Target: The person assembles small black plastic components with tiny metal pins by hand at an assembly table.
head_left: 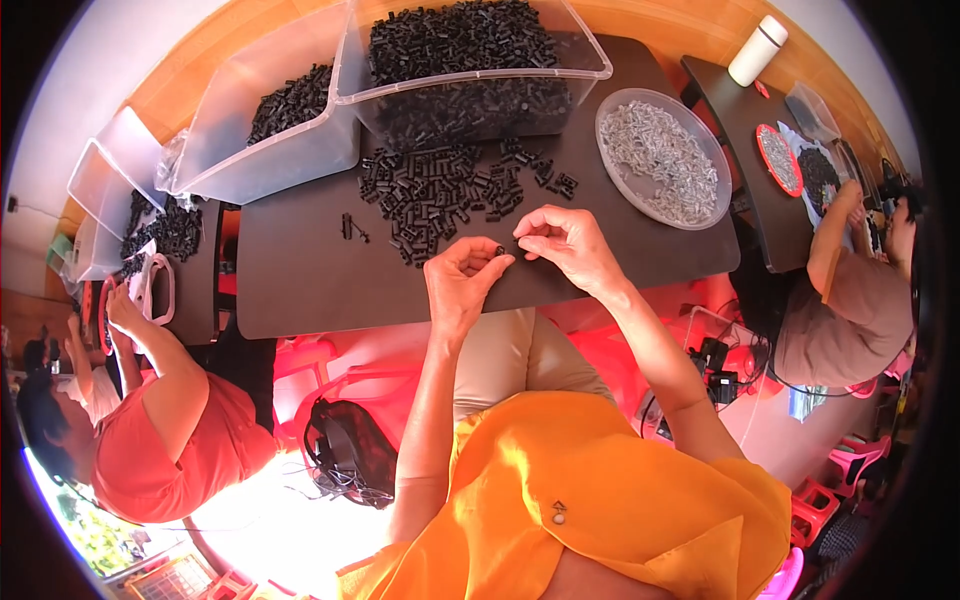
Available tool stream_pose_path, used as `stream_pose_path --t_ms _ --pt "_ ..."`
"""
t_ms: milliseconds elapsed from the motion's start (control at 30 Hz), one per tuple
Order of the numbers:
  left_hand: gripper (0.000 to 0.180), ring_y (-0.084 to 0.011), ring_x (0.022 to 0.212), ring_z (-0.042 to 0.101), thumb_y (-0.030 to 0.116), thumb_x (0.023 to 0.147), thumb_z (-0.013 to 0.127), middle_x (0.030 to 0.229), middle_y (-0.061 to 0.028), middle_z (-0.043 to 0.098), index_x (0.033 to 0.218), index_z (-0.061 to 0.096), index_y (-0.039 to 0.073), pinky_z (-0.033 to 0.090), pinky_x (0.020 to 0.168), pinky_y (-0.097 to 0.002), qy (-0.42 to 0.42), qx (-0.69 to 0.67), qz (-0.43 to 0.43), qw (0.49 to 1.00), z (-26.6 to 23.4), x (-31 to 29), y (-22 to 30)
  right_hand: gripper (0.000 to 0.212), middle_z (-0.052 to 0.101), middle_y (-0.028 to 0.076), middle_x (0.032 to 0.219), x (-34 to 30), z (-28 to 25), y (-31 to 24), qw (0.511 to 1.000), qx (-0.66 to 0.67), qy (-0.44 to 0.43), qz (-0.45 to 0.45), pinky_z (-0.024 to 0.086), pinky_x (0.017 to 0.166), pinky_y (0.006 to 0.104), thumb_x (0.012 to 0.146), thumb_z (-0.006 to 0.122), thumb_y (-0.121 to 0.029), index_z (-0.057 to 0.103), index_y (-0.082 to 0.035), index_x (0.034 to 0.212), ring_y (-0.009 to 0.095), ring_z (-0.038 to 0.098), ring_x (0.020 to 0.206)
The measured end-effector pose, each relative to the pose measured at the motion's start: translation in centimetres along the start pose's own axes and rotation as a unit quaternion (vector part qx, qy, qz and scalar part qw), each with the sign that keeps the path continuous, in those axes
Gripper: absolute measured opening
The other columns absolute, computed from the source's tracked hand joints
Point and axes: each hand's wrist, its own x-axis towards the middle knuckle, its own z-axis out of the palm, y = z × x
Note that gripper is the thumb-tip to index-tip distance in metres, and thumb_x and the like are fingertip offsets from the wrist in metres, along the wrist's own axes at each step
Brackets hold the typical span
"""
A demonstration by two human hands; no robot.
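The left hand (458, 285) pinches one small black part (500, 251) over the table (320, 290), the right hand (572, 252) pinching one tiny dark piece (517, 241), kind unclear, near one black heap (425, 195), two clear bins (300, 157) and one round tray (690, 225).

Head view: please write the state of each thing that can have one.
Left hand: pinching a small black part
Right hand: fingertips close together, hold unclear
Middle bin: open, well filled
Left bin: open, partly filled
Round tray: loaded with clear pieces
Loose black parts: spread on table
White bottle: upright
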Motion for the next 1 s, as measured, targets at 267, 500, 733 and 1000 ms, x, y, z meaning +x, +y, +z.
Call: stream_pose_path --t_ms 267,500,733,1000 --pt "0.016 -0.0049 0.059 0.056 0.004 0.072 0.073 0.068 -0.0019 0.063 0.085 0.066 -0.003 0.045 0.053 -0.0189 -0.062 0.013 -0.026 0.998 0.9 -0.6 0.8 0.009 0.061 0.002 0.082 -0.9 -0.2 -1.0 0.999 0.038 -0.002 -0.001 0.051 0.069 0.0234 0.081 0.061 0.004 0.060 0.003 0.090 0.009 0.059 0.076" --pt "0.016 -0.0052 0.057 0.055 0.003 0.072 0.073 0.068 -0.0025 0.063 0.085 0.066 -0.003 0.045 0.052 -0.0195 -0.060 0.008 -0.045 0.997 1.3 -0.6 0.7 0.012 0.059 0.003 0.083 -1.3 -0.2 -2.2 0.992 -0.112 -0.019 -0.059 0.051 0.070 0.0250 0.081 0.061 0.005 0.055 0.001 0.091 0.010 0.057 0.076" --pt "0.016 -0.0055 0.056 0.054 0.003 0.073 0.072 0.067 -0.0028 0.063 0.087 0.066 -0.004 0.044 0.051 -0.0196 -0.077 0.020 -0.033 0.996 1.3 -0.4 0.2 0.024 0.055 0.010 0.081 -0.9 -0.3 -3.6 0.964 -0.237 -0.072 -0.093 0.048 0.067 0.0340 0.078 0.056 0.009 0.046 -0.002 0.096 0.024 0.056 0.073" --pt "0.015 -0.0062 0.054 0.054 0.002 0.074 0.070 0.064 -0.0045 0.063 0.087 0.066 -0.004 0.045 0.051 -0.0215 -0.078 0.052 -0.015 0.996 1.2 -0.5 0.2 0.030 0.056 0.015 0.087 -0.9 0.2 -3.2 0.933 -0.319 -0.086 -0.145 0.045 0.069 0.0433 0.073 0.053 0.010 0.045 -0.003 0.098 0.035 0.056 0.082"
